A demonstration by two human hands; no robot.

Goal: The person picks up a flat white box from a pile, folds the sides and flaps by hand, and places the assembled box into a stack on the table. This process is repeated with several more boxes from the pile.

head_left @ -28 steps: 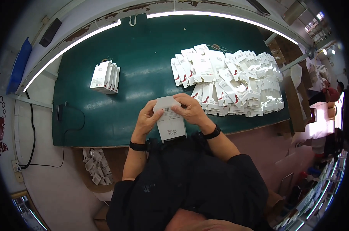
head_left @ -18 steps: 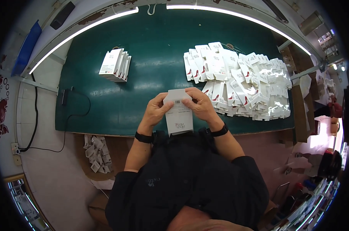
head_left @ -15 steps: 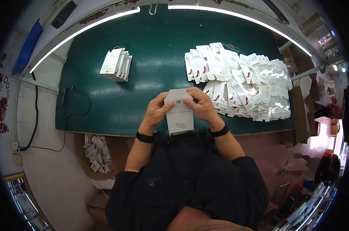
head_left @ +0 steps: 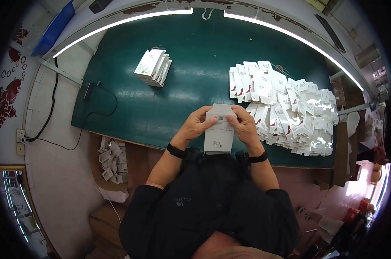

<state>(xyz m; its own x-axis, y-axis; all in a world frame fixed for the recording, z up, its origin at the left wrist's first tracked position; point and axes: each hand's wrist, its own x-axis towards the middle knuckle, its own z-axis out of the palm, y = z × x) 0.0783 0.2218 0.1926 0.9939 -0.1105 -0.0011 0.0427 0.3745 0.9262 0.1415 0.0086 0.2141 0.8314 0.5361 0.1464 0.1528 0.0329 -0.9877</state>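
Note:
A flat white paper box point(head_left: 219, 136) with a barcode and small print is held close to my body, over the table's near edge. My left hand point(head_left: 198, 122) grips its upper left side, thumb on the face. On the opposite side my right hand point(head_left: 243, 124) pinches it the same way. The fingers behind the box are hidden. To the right, a large spread heap of similar white boxes point(head_left: 264, 88), several with a red high-heeled shoe printed on them, covers the green table point(head_left: 191, 60). A small neat stack of white boxes point(head_left: 151, 64) stands at the far left.
A round bin point(head_left: 95, 166) with white paper pieces sits below the table's left edge. A black cable point(head_left: 102, 113) runs over the tabletop to a wall socket point(head_left: 20, 136). Bright tube lights point(head_left: 122, 26) hang along the far edge. Brown cartons point(head_left: 344, 142) stand at the right.
The whole view has shifted and tilted, so everything appears further right. Both hands keep their hold on the white box, with little change in grip.

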